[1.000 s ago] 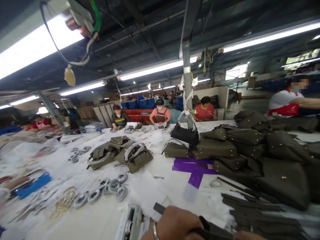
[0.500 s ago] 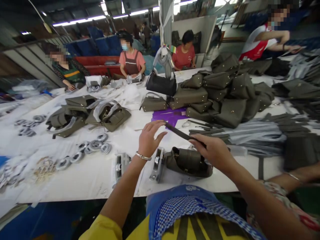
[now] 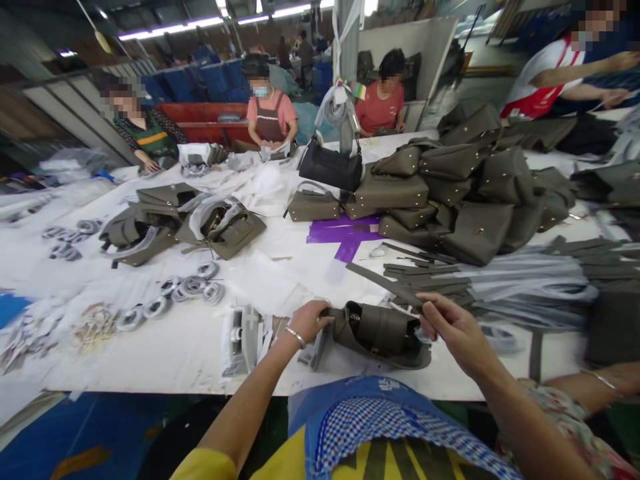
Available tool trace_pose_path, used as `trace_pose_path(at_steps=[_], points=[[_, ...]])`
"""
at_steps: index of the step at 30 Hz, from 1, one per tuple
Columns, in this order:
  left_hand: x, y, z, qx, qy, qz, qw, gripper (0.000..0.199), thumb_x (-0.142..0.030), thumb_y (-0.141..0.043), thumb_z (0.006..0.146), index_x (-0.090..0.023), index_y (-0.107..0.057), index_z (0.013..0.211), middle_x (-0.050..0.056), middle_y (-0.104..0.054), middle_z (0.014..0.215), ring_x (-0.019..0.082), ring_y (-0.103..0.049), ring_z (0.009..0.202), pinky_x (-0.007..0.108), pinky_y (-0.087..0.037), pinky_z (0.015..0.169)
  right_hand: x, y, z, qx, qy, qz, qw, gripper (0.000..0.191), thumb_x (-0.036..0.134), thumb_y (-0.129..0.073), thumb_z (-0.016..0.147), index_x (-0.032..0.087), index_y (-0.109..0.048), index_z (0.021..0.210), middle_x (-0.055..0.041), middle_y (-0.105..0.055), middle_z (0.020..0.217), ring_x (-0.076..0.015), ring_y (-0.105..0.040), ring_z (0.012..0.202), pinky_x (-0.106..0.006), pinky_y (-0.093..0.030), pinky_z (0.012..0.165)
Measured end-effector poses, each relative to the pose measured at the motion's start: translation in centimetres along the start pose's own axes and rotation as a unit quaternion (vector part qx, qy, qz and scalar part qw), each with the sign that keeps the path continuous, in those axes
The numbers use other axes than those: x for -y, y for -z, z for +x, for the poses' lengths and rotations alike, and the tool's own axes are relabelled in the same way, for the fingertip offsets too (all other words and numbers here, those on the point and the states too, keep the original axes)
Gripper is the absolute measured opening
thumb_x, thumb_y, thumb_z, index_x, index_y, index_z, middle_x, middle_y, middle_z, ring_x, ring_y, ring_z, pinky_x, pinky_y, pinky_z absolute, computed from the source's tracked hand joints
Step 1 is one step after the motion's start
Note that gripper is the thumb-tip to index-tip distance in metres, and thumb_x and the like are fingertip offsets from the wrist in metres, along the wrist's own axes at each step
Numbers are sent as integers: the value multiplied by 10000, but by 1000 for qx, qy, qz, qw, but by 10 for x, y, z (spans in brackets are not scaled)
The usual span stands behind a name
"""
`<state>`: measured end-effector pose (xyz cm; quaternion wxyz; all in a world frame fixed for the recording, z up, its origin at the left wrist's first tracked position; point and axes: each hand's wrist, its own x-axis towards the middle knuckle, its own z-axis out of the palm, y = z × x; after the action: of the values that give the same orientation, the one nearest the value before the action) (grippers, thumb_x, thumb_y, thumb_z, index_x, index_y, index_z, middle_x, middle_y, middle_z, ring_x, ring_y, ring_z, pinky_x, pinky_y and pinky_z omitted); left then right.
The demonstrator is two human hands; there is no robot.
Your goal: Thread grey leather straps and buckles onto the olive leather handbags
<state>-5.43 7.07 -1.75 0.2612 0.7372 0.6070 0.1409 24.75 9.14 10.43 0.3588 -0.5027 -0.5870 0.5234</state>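
An olive-green bag (image 3: 383, 333) lies on the white table in front of me, its opening showing a gold-coloured fitting. At the bag's left end, my left hand (image 3: 311, 321) has its fingers closed on a short dark tab of the bag. My right hand (image 3: 450, 327) pinches one end of a flat olive strap (image 3: 383, 281), just above the bag's right end. The strap's other end points up and left, free of my left hand. A grey metal tool (image 3: 313, 352) is partly hidden beneath my left wrist.
A second grey device (image 3: 243, 339) stands left of my left hand. Piled olive bags (image 3: 475, 227) and loose straps (image 3: 530, 280) lie to the right. Grey rolls (image 3: 193, 287) are on the left. A neighbour's arm (image 3: 590, 387) reaches in at the right edge.
My left hand has left the strap's end, moved down and closed on the bag's left tab. My right hand has shifted right and slightly down, still holding the strap.
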Motion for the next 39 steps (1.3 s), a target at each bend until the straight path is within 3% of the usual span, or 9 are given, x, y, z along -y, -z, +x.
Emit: trace_pose_path(at_steps=[5, 8, 12, 15, 18, 22, 27, 34, 39], points=[[-6, 27, -17, -1, 2, -13, 1000, 333, -253, -650, 744, -225, -592, 1071, 33, -647, 1011, 184, -593, 899, 298, -460, 803, -15, -6, -1, 86, -1, -95, 992, 339, 468, -459, 892, 197, -547, 709, 1, -564, 604, -131, -520, 616, -263, -430, 646], [-8, 36, -26, -9, 11, -19, 1000, 325, -176, -609, 744, -205, -597, 1068, 41, -646, 956, 164, -593, 815, 276, -461, 750, -27, -12, -1, 105, -11, -89, 990, 325, 480, -456, 884, 195, -577, 784, -11, -616, 677, -131, -533, 607, -269, -446, 644], [-8, 48, -35, -25, 42, 1, 999, 231, -247, -616, 758, -219, -659, 984, 47, -678, 874, 198, -608, 806, 306, -456, 752, -44, -17, -6, 126, -42, -66, 989, 335, 500, -455, 874, 193, -576, 822, -5, -608, 675, -128, -526, 583, -267, -447, 611], [-12, 52, -37, -50, 52, -61, 996, 251, -285, -665, 731, -243, -671, 978, 33, -697, 896, 203, -617, 824, 320, -458, 785, -54, -19, -12, 154, -62, -48, 985, 367, 529, -454, 864, 183, -577, 855, -12, -612, 694, -135, -532, 595, -276, -440, 609], [-23, 44, -34, -102, 50, -207, 972, 273, -265, -668, 732, -230, -660, 1002, 36, -692, 962, 186, -614, 862, 312, -464, 825, -60, -21, -17, 182, -71, -29, 980, 384, 535, -460, 860, 171, -583, 864, -18, -615, 703, -133, -530, 604, -278, -425, 614], [-41, 21, -20, -148, 52, -430, 889, 370, -241, -679, 723, -183, -607, 1080, 75, -668, 1038, 181, -611, 920, 299, -475, 834, -65, -22, -21, 194, -96, 11, 976, 398, 550, -485, 843, 164, -578, 819, -16, -600, 680, -122, -506, 580, -262, -397, 576], [-57, 2, -4, -151, 47, -559, 814, 420, -236, -724, 675, -167, -615, 1075, 107, -650, 1127, 194, -600, 978, 293, -471, 843, -75, -20, -24, 168, -116, 48, 978, 393, 556, -515, 824, 171, -560, 761, 11, -572, 636, -100, -466, 533, -240, -344, 529], [-59, 4, 2, -84, 5, -539, 838, 379, -315, -687, 718, -144, -678, 1056, 120, -667, 1122, 251, -585, 1052, 358, -436, 957, -90, -13, -15, 171, -98, -17, 980, 407, 559, -489, 834, 173, -565, 733, 9, -582, 636, -103, -463, 523, -244, -331, 521], [-55, 1, 5, -81, 7, -532, 843, 429, -370, -690, 714, -140, -672, 1076, 120, -681, 1087, 265, -590, 1045, 404, -424, 977, -91, -5, -10, 173, -96, -37, 980, 451, 605, -475, 818, 174, -559, 710, 1, -581, 638, -111, -467, 525, -249, -345, 519]])
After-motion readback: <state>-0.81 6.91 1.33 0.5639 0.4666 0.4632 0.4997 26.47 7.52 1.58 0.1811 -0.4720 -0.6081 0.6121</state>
